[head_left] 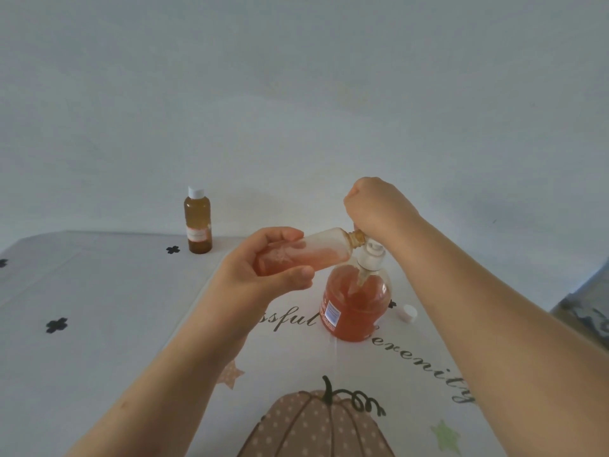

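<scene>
My left hand [263, 262] grips a small clear bottle [316, 252] holding some orange liquid, tipped on its side with its open neck pointing right. The neck sits just under my right hand [375, 209], beside the white pump head [370, 255] of a round soap dispenser [356, 301] full of orange liquid. My right hand is curled downward over the pump top, and its fingers are hidden behind the hand. The dispenser stands on the table [99, 308].
A brown bottle with a white cap [197, 222] stands at the table's far left edge. A small white cap [408, 313] lies right of the dispenser. The tablecloth shows a pumpkin print [316, 423] and lettering. A pale wall is behind.
</scene>
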`<state>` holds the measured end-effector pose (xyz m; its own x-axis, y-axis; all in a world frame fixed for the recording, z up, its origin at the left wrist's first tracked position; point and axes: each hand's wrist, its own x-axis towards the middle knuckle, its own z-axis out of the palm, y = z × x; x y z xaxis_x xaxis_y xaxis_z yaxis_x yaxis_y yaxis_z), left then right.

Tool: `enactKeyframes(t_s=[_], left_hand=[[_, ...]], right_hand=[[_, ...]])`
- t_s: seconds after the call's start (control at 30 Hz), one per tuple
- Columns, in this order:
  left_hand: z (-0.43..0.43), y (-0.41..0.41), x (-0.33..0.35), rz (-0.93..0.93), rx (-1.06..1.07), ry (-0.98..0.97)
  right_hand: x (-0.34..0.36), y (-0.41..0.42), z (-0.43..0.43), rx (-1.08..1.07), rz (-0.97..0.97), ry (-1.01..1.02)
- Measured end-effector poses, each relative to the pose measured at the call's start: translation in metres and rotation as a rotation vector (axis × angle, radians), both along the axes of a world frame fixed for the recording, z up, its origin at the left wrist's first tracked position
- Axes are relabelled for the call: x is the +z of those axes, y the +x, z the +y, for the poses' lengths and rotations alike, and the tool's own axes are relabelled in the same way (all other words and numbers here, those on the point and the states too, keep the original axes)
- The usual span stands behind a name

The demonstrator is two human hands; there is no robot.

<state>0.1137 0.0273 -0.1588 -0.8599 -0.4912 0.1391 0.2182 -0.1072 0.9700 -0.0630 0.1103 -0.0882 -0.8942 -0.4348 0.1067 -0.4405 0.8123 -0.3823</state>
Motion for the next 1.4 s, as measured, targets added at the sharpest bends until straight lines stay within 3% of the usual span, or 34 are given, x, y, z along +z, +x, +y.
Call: enactKeyframes(t_s=[0.33,0.83,1.4], left_hand=[[0.001,-0.001,0.000,0.028,-0.014,0.005],[0.000,-0.001,-0.005,0.020,-0.022,0.019],[-0.003,-0.004,-0.007,0.010,-0.028,0.028]], right_hand=[[0.006,0.004,0.003,0.041,0.011,-0.106],[-0.001,-0.001,0.000,-0.037,-0.114,-0.110],[-0.007,0.000,-0.002,-0.077,-0.062,-0.067]])
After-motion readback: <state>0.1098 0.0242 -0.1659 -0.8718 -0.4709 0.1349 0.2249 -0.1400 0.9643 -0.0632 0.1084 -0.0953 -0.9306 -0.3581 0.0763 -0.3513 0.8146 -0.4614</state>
